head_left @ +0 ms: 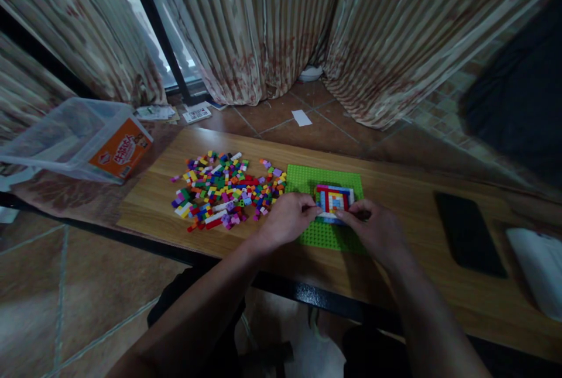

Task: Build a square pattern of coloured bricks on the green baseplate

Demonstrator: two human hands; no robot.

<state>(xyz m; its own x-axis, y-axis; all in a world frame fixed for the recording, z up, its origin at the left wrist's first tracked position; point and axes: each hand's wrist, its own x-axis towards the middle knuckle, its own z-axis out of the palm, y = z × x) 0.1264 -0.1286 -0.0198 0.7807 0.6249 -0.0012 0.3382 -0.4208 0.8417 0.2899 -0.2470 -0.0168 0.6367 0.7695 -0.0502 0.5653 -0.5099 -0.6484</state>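
Note:
A square build of toy building bricks (335, 198), with red, white, blue and yellow rows, is on the green baseplate (322, 176). My left hand (287, 217) has its thumb and fingertips pinched at the build's lower left edge. At the lower right edge, my right hand (375, 229) pinches the build between thumb and bent fingers. Both sets of fingertips are near a white row along the front side. What lies directly under the fingertips is hidden. Loose bricks (226, 188) in many colours are spread just left of the baseplate.
A clear plastic bin (70, 138) with an orange label stands at the far left. A dark flat phone-like slab (469, 233) and a white object (538, 267) lie on the wooden table (406, 208) at right. Curtains (219, 27) hang behind; paper (301, 117) lies on the floor.

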